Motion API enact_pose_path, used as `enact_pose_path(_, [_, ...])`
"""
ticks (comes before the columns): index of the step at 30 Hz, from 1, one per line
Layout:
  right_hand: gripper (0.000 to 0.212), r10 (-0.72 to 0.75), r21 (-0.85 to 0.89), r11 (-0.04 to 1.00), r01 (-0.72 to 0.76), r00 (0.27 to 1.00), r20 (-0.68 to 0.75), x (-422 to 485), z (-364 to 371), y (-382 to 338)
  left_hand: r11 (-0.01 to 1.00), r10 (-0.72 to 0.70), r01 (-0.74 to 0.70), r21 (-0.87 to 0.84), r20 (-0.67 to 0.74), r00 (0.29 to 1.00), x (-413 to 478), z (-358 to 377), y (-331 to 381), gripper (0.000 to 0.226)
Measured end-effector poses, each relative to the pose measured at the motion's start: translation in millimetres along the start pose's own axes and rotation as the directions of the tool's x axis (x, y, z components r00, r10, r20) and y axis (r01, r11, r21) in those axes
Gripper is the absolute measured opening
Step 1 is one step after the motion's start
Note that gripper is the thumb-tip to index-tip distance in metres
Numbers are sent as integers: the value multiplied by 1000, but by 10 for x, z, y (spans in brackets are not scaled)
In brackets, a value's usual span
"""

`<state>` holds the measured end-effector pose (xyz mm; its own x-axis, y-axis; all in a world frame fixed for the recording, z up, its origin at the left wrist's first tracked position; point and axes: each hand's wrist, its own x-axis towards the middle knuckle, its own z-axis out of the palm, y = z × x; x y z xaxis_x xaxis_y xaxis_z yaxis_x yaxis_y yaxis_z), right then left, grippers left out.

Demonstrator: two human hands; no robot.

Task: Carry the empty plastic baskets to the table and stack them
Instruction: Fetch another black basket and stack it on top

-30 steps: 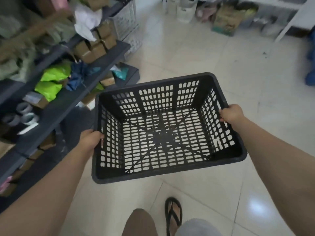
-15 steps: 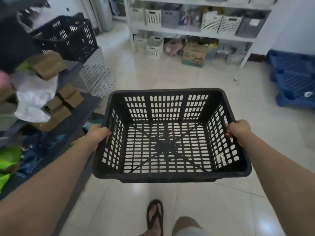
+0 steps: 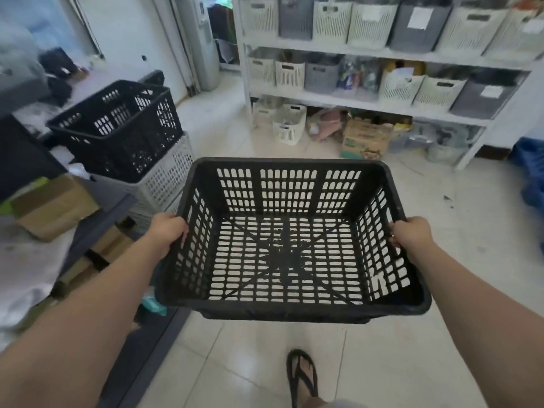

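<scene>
- Far left, a second black basket (image 3: pixel 117 128) sits on a white crate (image 3: pixel 164 178), likely the stacking spot; no desk is clearly visible.
- The left hand (image 3: pixel 166 234) is clenched on the left rim of the carried basket (image 3: pixel 282 245).
- That basket is empty, level, held above the floor (image 3: pixel 265 363): the carrying step.
- The right hand (image 3: pixel 412 234) clasps the right rim.
- Next: turn left and nest it squarely.

Both hands (image 3: pixel 167 232) (image 3: pixel 410 234) apparently clenched, arms outstretched.

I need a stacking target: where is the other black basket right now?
In the head view, upper left: the other black basket sits atop a white perforated crate, left of the white shelving.
</scene>
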<state>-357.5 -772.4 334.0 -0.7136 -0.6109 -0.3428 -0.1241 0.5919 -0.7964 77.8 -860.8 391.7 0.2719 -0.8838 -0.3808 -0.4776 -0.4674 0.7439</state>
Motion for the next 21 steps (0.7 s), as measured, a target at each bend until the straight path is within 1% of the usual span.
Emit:
enact_pose_path(3, [17, -63, -8, 998, 64, 996, 67, 481, 418, -694, 997, -53, 50, -59, -64, 997, 482, -105, 321, 17])
enact_pose_path(6, [22, -123, -15, 992, 126, 985, 118, 807, 918, -1300, 992, -98, 86, -94, -123, 988, 914, -280, 517, 17])
enact_pose_path(11, [22, -217, -32, 973, 229, 952, 217, 1365, 1956, -2292, 969, -213, 187, -158, -170, 962, 1775, -736, 696, 30])
enact_pose_path(13, [20, -257, -36, 961, 275, 932, 257, 1588, 2403, -2715, 962, -244, 212, -174, -192, 950, 2132, -910, 788, 26])
enact_pose_path(16, [21, -326, -32, 936, 350, 898, 295, 1825, 3019, -3372, 953, -265, 215, -215, -240, 934, 2634, -1182, 966, 15])
enact_pose_path(18, [21, -364, -4, 923, 385, 875, 321, 1948, 3367, -3821, 933, -289, 203, -297, -281, 915, 2948, -1393, 1140, 13])
enact_pose_path(21, [14, -405, 44, 908, 416, 846, 348, 2117, 3870, -4508, 909, -261, 90, -408, -387, 884, 3380, -1755, 1478, 4])
